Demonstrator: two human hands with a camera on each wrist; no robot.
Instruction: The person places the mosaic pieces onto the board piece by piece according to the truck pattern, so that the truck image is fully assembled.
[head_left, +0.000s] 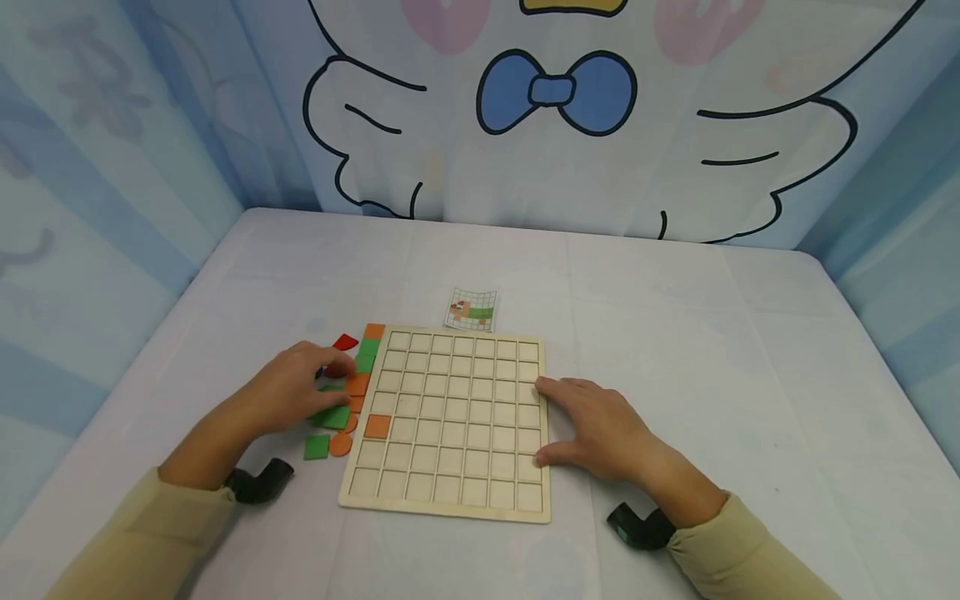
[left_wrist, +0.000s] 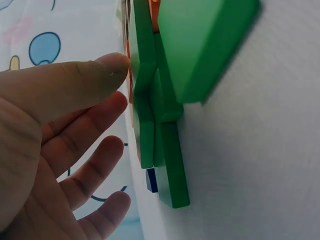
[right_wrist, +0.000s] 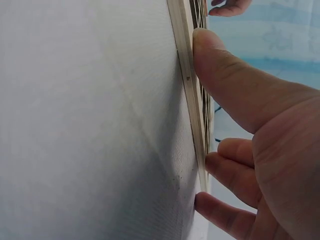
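Observation:
A wooden grid board lies flat on the table, with one orange square set in a cell of its left column. Along its left side is a loose pile of green, orange and red pieces. My left hand is over this pile, thumb and fingers apart around an orange piece. In the left wrist view, the thumb meets the edge of the green pieces, and nothing shows gripped. My right hand rests its thumb and fingertips on the board's right edge, fingers spread.
A small picture card with a grid pattern lies behind the board. A green square and an orange round piece sit at the pile's near end. White cloth covers the table, and a printed curtain hangs behind it.

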